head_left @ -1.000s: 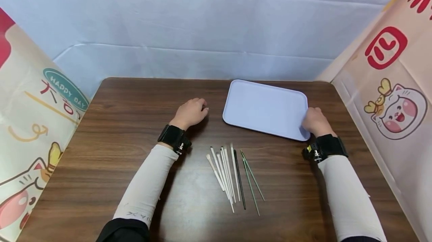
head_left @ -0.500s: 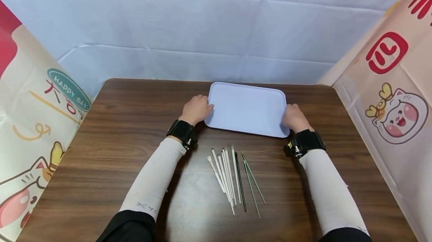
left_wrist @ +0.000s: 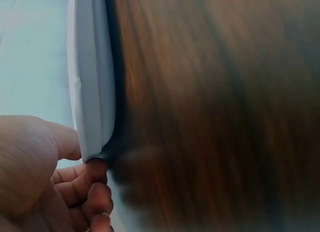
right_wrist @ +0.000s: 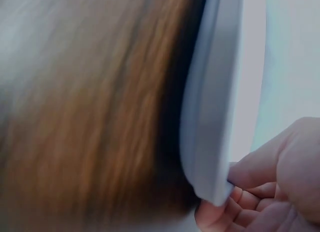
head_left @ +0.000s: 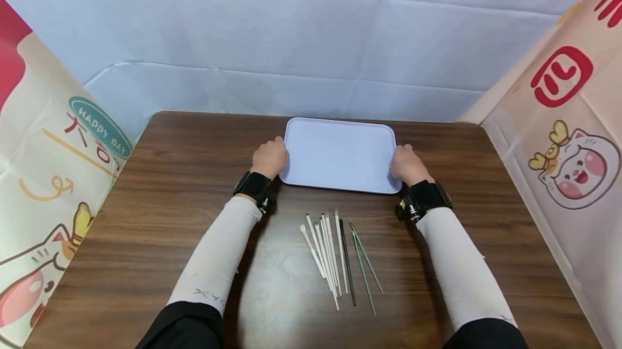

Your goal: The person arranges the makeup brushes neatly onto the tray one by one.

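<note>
A pale lavender rectangular tray (head_left: 340,155) with a low raised rim lies near the back of the table, between both hands. My left hand (head_left: 270,158) grips its left end; the left wrist view shows the thumb over the rim and curled fingers (left_wrist: 96,173) under the edge. At the opposite end my right hand (head_left: 408,165) pinches the rim, thumb (right_wrist: 255,167) on top and fingertips beneath. In front of the tray, several thin sticks lie fanned on the table: white brush-like ones (head_left: 326,257), a dark one (head_left: 347,262) and green ones (head_left: 364,270).
The brown wood-grain table (head_left: 160,219) reaches back to a pale cloth wall (head_left: 243,30). Printed cartoon panels stand along its left side (head_left: 53,187) and right side (head_left: 573,149).
The tray has shifted left and straightened, with the right hand following along. My left hand, earlier apart from it, has taken hold of its left end. The sticks stay put.
</note>
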Motion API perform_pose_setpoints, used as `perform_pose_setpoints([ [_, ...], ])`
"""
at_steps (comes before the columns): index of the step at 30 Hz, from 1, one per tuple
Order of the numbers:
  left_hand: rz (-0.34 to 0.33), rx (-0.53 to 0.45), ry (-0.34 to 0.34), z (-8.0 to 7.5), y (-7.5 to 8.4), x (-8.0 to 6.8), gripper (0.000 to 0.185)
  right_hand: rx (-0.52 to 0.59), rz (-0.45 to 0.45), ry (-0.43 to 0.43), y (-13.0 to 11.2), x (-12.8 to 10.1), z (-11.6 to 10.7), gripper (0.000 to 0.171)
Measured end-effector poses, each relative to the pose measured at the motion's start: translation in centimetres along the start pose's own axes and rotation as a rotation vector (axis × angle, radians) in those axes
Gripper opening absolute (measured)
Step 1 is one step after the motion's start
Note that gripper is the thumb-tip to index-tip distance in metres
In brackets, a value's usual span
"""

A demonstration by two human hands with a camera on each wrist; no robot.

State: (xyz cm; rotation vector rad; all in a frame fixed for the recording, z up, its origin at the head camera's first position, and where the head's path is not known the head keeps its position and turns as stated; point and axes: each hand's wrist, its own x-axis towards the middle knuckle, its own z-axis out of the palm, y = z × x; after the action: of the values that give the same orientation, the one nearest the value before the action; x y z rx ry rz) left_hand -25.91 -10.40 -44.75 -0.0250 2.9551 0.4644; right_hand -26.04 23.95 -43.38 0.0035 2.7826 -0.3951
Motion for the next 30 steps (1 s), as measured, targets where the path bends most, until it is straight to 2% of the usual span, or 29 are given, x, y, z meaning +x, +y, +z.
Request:
perform_pose_setpoints([
  [4, -0.014, -0.011, -0.009, -0.5, -0.9, -0.1, 0.037, 0.002, -0.017, -0.002, -1.1, 0.4, 0.2, 0.044],
  [11, -0.068, -0.035, -0.066, -1.3, -2.6, -0.4, 0.043, 0.007, -0.026, -0.023, -3.1, 1.1, 0.6, 0.042],
  [18, -0.092, -0.067, -0.08, -1.7, -4.2, -0.4, 0.045, 0.003, -0.048, -0.02, -4.6, 1.6, 1.0, 0.041],
  [25, -0.085, -0.1, -0.097, -1.6, -5.2, 0.1, 0.047, 0.008, -0.092, -0.014, -4.7, 2.4, 1.2, 0.04],
  [30, -0.088, -0.136, -0.112, -1.5, -5.6, 0.6, 0.047, 0.033, -0.136, -0.018, -3.8, 3.2, 1.2, 0.047],
])
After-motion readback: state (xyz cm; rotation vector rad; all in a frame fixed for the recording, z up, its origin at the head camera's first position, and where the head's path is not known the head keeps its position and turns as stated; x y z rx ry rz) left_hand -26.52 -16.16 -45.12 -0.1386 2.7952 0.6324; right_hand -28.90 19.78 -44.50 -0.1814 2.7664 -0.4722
